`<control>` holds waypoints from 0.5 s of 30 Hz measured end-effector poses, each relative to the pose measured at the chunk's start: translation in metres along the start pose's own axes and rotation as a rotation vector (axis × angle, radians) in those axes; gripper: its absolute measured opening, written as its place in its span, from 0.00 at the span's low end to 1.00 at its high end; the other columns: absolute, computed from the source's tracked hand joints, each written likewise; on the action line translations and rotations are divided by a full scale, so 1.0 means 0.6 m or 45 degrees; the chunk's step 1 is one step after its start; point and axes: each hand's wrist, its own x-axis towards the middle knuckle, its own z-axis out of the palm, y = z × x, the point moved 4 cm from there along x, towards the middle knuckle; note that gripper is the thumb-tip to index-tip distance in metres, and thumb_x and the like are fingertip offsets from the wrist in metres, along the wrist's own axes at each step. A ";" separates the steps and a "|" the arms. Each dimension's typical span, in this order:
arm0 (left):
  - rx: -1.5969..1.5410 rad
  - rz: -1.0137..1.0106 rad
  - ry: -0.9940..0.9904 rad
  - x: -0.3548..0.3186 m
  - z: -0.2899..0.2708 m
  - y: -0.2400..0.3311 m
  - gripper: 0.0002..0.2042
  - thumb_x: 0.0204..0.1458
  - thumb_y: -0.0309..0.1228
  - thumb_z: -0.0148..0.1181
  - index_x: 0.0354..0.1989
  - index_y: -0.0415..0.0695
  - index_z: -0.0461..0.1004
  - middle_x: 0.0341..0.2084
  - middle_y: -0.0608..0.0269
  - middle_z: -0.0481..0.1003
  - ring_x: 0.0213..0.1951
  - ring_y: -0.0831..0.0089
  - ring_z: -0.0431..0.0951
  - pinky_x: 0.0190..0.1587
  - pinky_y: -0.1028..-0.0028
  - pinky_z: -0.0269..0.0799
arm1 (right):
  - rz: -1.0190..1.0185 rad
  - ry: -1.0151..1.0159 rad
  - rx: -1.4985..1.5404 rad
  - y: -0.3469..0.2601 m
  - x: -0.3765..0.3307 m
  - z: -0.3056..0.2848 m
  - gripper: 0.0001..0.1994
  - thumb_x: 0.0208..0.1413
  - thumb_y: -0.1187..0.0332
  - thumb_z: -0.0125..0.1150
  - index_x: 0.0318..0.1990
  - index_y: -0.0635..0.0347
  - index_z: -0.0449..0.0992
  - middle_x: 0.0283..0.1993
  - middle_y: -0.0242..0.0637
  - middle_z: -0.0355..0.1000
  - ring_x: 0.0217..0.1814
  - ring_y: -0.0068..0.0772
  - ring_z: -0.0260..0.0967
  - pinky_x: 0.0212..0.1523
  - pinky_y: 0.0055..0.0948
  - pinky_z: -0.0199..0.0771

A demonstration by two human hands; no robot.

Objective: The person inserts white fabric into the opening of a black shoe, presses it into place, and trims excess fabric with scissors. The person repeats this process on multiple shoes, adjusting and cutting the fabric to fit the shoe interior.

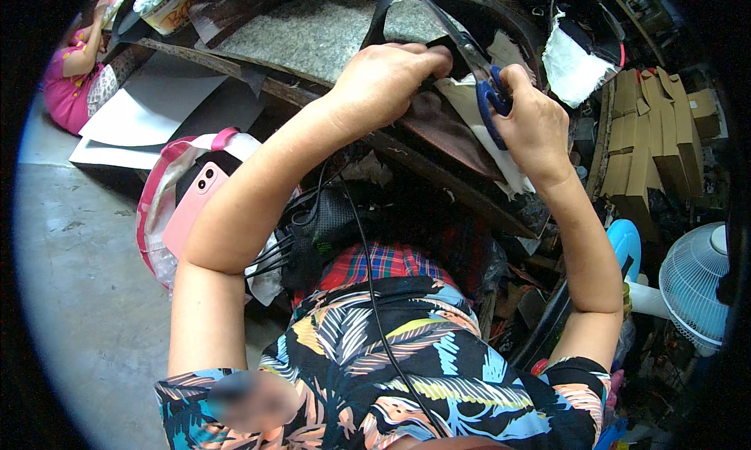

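Note:
My right hand (536, 121) is closed round the blue handles of a pair of scissors (491, 110). The scissors' blades point up and to the left, past the fingers of my left hand (387, 78). That hand is closed, pinching a black strip of material (377, 26) that curves up in a loop beside the blades. Its fingertips are partly hidden, as is the exact spot where blades and strip meet. Below the hands, a brown piece of material (442, 129) and a white piece (508, 167) lie at the table's near edge.
The worktable has a worn grey top (289, 39). White sheets (149, 106) lie at the left, near a seated person in pink (70, 82). A pink phone (192, 207) sits by my left forearm. Cardboard pieces (653, 137) and a fan (696, 282) stand at the right.

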 end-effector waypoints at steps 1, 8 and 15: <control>0.062 0.059 -0.049 0.000 0.003 0.005 0.14 0.49 0.21 0.56 0.42 0.52 0.78 0.37 0.57 0.78 0.43 0.56 0.80 0.46 0.59 0.76 | 0.033 -0.025 -0.010 0.008 -0.001 0.002 0.17 0.50 0.61 0.68 0.44 0.54 0.70 0.32 0.45 0.77 0.36 0.50 0.78 0.35 0.44 0.76; 0.011 0.045 -0.140 0.011 0.007 -0.006 0.15 0.51 0.22 0.57 0.42 0.55 0.83 0.39 0.59 0.80 0.44 0.58 0.80 0.49 0.62 0.75 | -0.044 -0.201 0.056 0.022 -0.035 -0.060 0.19 0.47 0.54 0.71 0.39 0.58 0.75 0.31 0.42 0.78 0.33 0.42 0.79 0.36 0.35 0.76; -0.174 -0.022 -0.155 0.013 0.005 -0.023 0.11 0.49 0.26 0.64 0.42 0.48 0.81 0.37 0.51 0.79 0.43 0.53 0.80 0.49 0.61 0.74 | -0.106 -0.411 -0.234 0.039 -0.050 -0.109 0.20 0.46 0.51 0.69 0.35 0.58 0.74 0.25 0.40 0.75 0.28 0.40 0.77 0.33 0.38 0.73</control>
